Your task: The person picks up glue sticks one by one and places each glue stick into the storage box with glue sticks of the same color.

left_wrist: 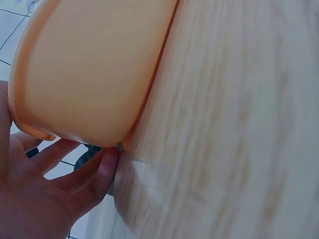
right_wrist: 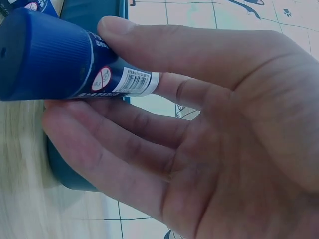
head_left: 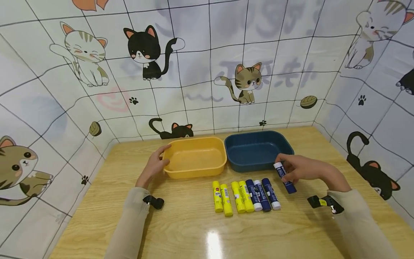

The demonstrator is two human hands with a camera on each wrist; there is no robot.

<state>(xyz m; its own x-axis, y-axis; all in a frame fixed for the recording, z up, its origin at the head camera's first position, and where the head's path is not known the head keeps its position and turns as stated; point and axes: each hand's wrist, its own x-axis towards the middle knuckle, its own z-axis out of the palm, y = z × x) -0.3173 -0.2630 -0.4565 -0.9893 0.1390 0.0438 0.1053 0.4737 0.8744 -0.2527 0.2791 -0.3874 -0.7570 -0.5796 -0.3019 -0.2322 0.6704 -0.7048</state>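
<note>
Navy glue stick pinched by right hand, bare tabletop nearby, left hand gripping yellow tray at edge

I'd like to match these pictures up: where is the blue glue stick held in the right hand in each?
Head: the blue glue stick is right of centre, in the right hand.
Left wrist: not in it.
Right wrist: upper left, reaching the left edge.
Shared landmark: wooden tabletop.

High head view angled down, wrist views close, tilted sideways, head and left sharing yellow tray
</note>
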